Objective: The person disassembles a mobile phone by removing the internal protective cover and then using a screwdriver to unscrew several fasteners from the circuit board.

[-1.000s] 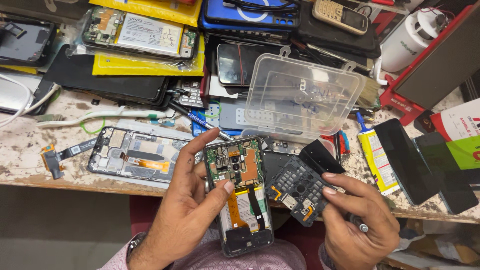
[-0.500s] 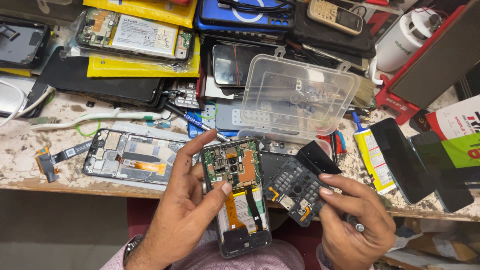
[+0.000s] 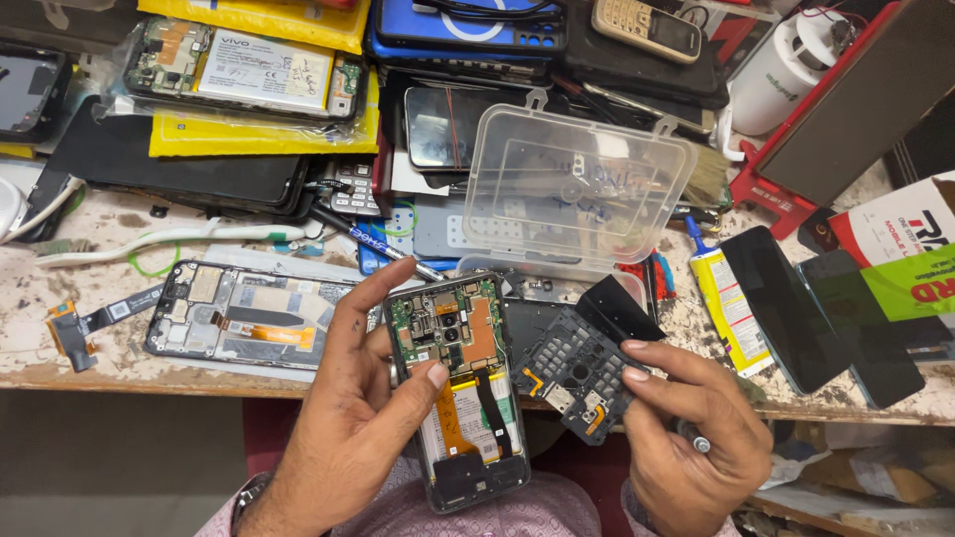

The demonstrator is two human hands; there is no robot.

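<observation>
While left hand point(image 3: 348, 438) grips opened phone point(image 3: 460, 388) (back off), right hand point(image 3: 691, 447) pinching black cover point(image 3: 577, 373)

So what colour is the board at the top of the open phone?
Green, with an orange patch on its right. The head view shows the circuit board clearest, in the opened phone held by the left hand.

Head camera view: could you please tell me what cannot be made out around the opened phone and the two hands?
- Opened phone: its left edge is hidden by the left hand.
- Black cover plate: its lower corner is hidden by the right hand.
- Silver tool tip: the rest is hidden inside the right hand.
</observation>
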